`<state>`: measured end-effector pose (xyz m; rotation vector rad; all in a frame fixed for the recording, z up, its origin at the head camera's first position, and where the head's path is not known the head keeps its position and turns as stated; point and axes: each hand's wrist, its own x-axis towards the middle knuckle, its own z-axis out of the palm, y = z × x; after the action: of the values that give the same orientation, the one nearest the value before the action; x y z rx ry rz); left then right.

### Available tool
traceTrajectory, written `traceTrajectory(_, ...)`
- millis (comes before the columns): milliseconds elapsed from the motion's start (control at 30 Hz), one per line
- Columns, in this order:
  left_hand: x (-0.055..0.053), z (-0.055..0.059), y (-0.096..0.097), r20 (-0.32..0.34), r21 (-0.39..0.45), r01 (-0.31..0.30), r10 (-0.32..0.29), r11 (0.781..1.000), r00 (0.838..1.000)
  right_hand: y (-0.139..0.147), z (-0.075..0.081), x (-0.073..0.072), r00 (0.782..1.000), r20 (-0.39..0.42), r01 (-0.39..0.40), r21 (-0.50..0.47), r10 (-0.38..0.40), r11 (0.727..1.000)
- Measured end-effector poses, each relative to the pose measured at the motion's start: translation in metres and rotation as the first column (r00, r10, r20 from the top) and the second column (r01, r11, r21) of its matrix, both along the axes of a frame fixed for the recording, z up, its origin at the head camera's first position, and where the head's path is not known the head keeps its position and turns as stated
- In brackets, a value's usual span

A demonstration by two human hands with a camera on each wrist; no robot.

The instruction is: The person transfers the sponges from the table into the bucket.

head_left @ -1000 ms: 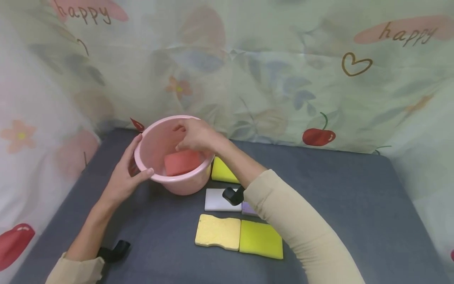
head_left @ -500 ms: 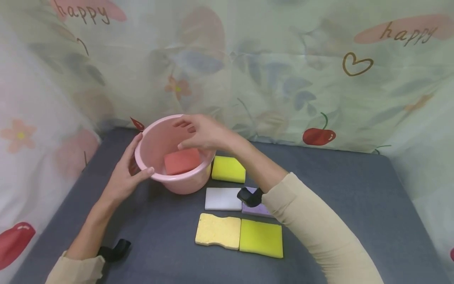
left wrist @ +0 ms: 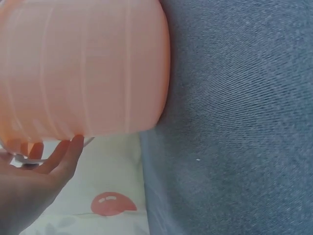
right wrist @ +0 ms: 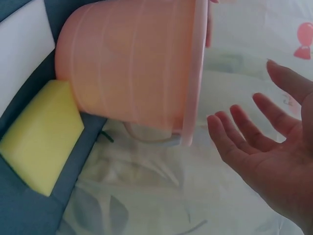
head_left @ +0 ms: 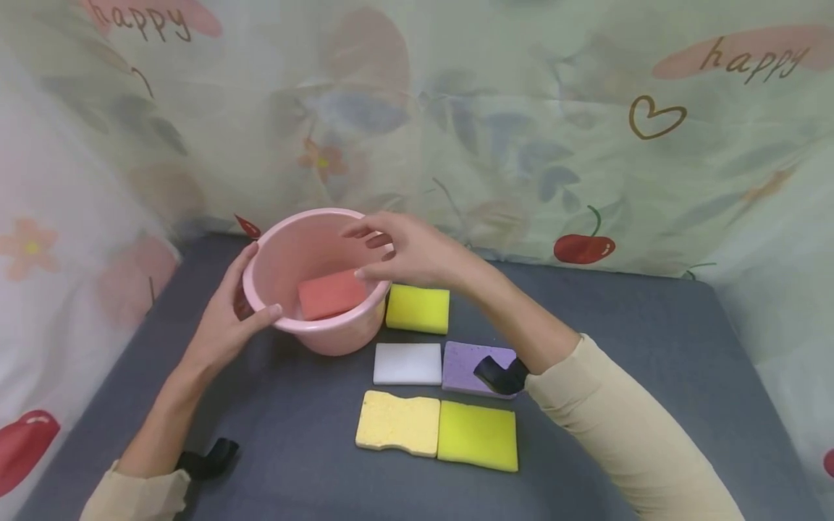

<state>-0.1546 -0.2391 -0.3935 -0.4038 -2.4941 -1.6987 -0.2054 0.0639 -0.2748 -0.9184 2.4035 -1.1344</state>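
Note:
A pink bucket (head_left: 335, 339) stands toward the back left of the dark table, with a red sponge (head_left: 331, 295) lying in it. My left hand (head_left: 221, 322) holds the bucket's left side, thumb at the rim and fingers along the outer wall. In the left wrist view, fingertips (left wrist: 76, 142) of that hand touch the wall close to the wire handle. Over the bucket's right rim hovers my right hand (head_left: 417, 252), its fingers loosely bent around nothing. The right wrist view has this hand (right wrist: 274, 147) apart from the rim.
Close to the bucket's right side lies a yellow sponge (head_left: 418, 310). Nearer me are a white sponge (head_left: 407, 364) beside a purple one (head_left: 459, 365), then a pale yellow wavy-edged sponge (head_left: 399, 423) beside a yellow-green sponge (head_left: 478, 435). A printed curtain (head_left: 495, 166) rises behind the table.
My right hand has drawn back to the right, from inside the bucket to over its right rim, its fingers spreading. The left hand and the red sponge have stayed in place.

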Motion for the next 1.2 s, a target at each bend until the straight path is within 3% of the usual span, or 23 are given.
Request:
traceTrajectory(233,-0.001,0.004,0.0,0.017,-0.001,0.016,-0.016,1.0,1.0,0.023,-0.006,0.013,1.0,0.005,0.018,-0.066,-0.018,0.998)
traceTrajectory(667,0.0,0.009,-0.004,0.015,-0.062,0.037,-0.036,0.997,0.999,0.075,-0.03,0.053,0.994,-0.065,0.086,-0.054,-0.09,0.995)
traceTrajectory(867,0.001,0.011,-0.005,0.031,-0.083,0.05,-0.048,0.995,0.998,0.092,-0.047,0.061,0.989,-0.061,0.135,-0.038,-0.137,0.99)
traceTrajectory(1200,-0.002,0.011,-0.006,0.045,-0.029,0.069,-0.068,0.997,0.997,0.124,-0.083,0.075,0.976,-0.073,0.208,0.015,-0.206,0.978)
